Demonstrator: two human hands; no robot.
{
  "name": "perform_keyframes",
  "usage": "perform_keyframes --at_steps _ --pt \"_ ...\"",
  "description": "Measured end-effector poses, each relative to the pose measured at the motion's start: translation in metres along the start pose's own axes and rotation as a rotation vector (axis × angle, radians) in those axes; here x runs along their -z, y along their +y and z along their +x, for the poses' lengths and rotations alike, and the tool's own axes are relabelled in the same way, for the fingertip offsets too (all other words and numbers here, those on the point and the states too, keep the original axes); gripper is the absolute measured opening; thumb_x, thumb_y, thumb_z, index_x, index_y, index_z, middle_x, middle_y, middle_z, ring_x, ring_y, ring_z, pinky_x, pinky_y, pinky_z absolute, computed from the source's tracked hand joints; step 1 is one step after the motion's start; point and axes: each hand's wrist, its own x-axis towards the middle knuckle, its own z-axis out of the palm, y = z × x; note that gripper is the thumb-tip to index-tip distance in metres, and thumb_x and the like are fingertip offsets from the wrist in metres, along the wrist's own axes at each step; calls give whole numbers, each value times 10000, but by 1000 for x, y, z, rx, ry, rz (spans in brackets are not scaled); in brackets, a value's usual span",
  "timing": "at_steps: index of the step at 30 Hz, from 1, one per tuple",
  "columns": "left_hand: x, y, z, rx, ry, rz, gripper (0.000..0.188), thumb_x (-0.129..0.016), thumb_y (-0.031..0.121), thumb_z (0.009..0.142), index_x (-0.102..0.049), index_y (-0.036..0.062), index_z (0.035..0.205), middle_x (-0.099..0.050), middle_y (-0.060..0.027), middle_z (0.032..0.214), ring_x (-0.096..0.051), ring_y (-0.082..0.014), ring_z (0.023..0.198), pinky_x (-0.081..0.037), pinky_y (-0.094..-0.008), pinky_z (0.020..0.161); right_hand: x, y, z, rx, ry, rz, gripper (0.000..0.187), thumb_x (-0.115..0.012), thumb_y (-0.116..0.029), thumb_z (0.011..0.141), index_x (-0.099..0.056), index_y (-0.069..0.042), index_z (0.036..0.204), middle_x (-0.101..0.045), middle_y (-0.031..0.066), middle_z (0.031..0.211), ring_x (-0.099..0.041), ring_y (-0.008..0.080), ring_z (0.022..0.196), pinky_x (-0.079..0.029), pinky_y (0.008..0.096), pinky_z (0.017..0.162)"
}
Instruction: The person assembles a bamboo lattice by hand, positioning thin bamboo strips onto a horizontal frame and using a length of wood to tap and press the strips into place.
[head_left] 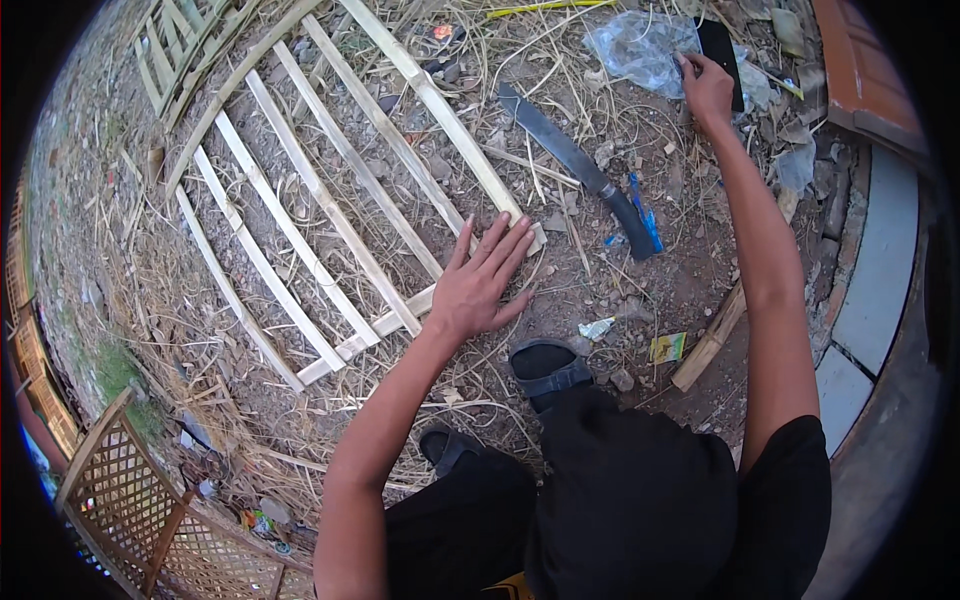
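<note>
My left hand (478, 285) lies flat with fingers spread on the near right corner of a bamboo slat frame (318, 190). Several pale slats run across the ground, joined at the near end to a crosspiece (355, 342). My right hand (708, 90) reaches to the far right, its fingers pinched beside a clear plastic bag (635, 48) and a flat black rectangular thing (718, 50). Something small and dark shows at those fingertips, but I cannot make it out. Between my hands a machete (555, 138) with a black handle (628, 225) rests on the dirt.
Bamboo shavings and straw litter the ground. A bamboo piece (712, 335) lies beside my right forearm, near a tiled ledge (870, 270). A lattice panel (130, 470) stands at lower left, and another slat frame (185, 45) lies at far left. My sandalled feet (550, 370) are close by.
</note>
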Motion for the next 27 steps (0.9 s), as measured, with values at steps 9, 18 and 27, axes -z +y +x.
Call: perform_keyframes --at_steps 9,18,27 --pt "0 2 1 -16 1 8 747 -572 459 918 -367 101 1541 -332 -63 1617 -245 -251 1521 -106 -530 1248 -2 17 -23 106 126 -24 265 -629 -152 880 -738 -31 1089 -708 228 1063 -671 390 1015 -509 445 914" --pt "-2 2 0 -1 10 7 727 -543 456 936 -356 110 1548 -319 -55 1624 -225 -246 1527 -92 -531 1251 2 14 -2 -105 -76 -124 245 -712 -294 885 -760 -87 1006 -715 177 1055 -666 352 1038 -515 437 903" --pt "-5 1 0 -17 53 19 721 -527 452 941 -345 117 1553 -315 -41 1626 -220 -243 1529 -83 -529 1253 13 21 17 -289 -23 -43 371 -772 -459 818 -791 -177 1058 -767 103 972 -723 277 955 -548 386 864"
